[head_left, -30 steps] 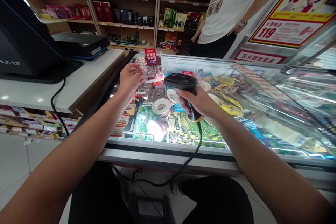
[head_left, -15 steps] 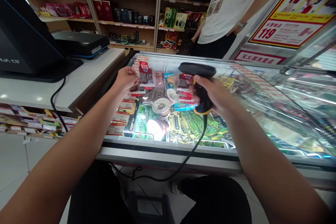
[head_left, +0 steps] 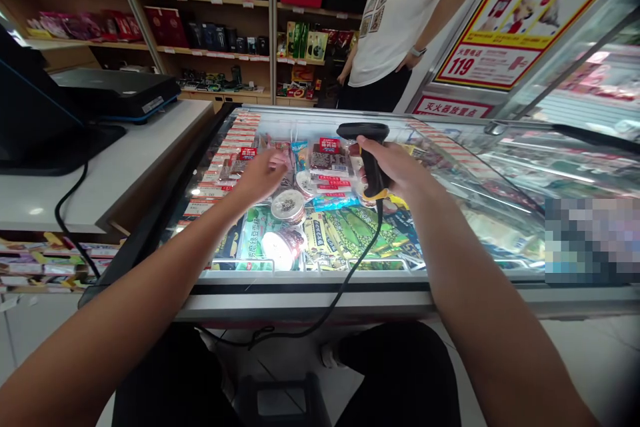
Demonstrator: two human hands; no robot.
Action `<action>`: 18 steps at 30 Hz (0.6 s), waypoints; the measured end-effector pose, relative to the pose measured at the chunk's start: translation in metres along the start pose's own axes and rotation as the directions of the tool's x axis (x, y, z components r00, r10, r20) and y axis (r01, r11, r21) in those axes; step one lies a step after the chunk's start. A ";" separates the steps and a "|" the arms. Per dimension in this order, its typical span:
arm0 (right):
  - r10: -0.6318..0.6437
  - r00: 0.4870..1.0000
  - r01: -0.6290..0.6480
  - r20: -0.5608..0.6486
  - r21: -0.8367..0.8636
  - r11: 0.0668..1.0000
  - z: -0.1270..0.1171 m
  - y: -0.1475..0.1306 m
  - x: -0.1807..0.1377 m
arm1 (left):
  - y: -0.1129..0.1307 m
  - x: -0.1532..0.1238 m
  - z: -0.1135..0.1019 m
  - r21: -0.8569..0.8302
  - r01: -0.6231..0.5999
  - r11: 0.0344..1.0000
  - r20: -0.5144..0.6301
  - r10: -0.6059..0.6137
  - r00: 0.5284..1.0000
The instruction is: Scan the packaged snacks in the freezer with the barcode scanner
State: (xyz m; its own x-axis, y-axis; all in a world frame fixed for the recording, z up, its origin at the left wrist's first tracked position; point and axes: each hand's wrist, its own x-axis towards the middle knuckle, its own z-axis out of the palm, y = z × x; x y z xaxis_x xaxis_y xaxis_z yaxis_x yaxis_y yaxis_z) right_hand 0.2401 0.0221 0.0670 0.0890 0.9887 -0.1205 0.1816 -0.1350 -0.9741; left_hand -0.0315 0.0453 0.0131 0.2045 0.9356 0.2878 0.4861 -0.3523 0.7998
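Note:
My right hand (head_left: 395, 170) grips a black handheld barcode scanner (head_left: 373, 160), its head turned left above the chest freezer (head_left: 310, 298). A black cable (head_left: 345, 283) hangs from its handle. My left hand (head_left: 266, 175) is empty, fingers loosely curled and partly apart, pointing right. On its left lies a clear-wrapped dark pack with a red label (head_left: 246, 155). To its right sits a similar dark red-labelled pack (head_left: 327, 159), with further red-edged packs (head_left: 334, 185) in front. White-lidded cups (head_left: 288, 205) and a green packet (head_left: 249, 237) show below the hands.
At left, a white counter (head_left: 165, 147) carries a flat black device (head_left: 117, 90) and a dark screen stand (head_left: 35, 100). Someone in a white shirt (head_left: 395, 27) stands beyond the freezer. Stocked shelves (head_left: 210, 50) line the back. A stool (head_left: 280, 400) is between my legs.
My left hand has let go of the red-labelled pack, which now lies to its left, and has moved right toward the other pack. The scanner stays in my right hand. The view has shifted right.

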 end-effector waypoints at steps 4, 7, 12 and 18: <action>0.000 1.000 -0.003 -0.030 -0.072 0.997 0.000 -0.002 -0.003 | 0.015 -0.003 0.027 -0.274 -0.004 0.962 0.097 0.032 0.995; 0.008 0.999 -0.005 0.036 -0.082 0.997 0.000 -0.002 -0.007 | 0.009 -0.001 0.028 -0.397 0.077 0.915 0.044 -0.065 0.997; -0.098 0.974 0.091 0.204 0.043 0.995 0.012 -0.007 -0.021 | 0.002 0.005 0.014 -0.721 0.209 0.661 0.020 -0.282 0.959; -0.115 0.964 0.095 0.240 0.093 0.991 0.033 -0.004 -0.029 | -0.005 0.011 -0.007 -0.803 0.136 0.580 0.011 -0.215 0.977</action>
State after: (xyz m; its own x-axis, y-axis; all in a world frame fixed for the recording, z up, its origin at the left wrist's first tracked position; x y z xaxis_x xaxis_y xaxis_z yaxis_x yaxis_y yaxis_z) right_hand 0.2047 -0.0042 0.0686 -0.1703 0.9841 -0.0503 0.0969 -0.0341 -0.9947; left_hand -0.0376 0.0577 0.0166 0.1042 0.9892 0.1036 -0.3723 -0.0578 0.9263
